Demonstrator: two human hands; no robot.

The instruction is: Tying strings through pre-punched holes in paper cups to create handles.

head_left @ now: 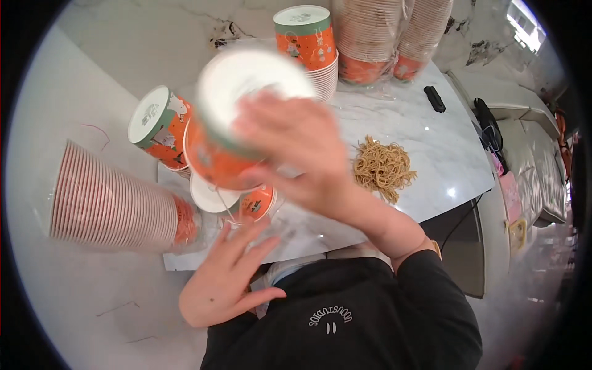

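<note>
My right hand (296,142), smeared by motion, is closed on an upturned paper cup (216,157), orange with a green band and a white base. Lower left of it, my left hand (228,277) is open with its fingers spread, holding nothing I can make out. A thin pale strand runs from the raised cup's lower edge toward the left fingertips; whether they touch it I cannot tell. Under the raised cup, partly hidden, a white round base and another orange cup (258,202) show. A tangled pile of thin tan rubber bands (385,166) lies to the right.
An upturned cup (161,126) stands at left, and an upturned stack of cups (306,46) at the back. Wrapped stacks of cups lie at left (117,197) and stand at the far side (370,37). A small black object (434,98) lies on the marbled table (444,160).
</note>
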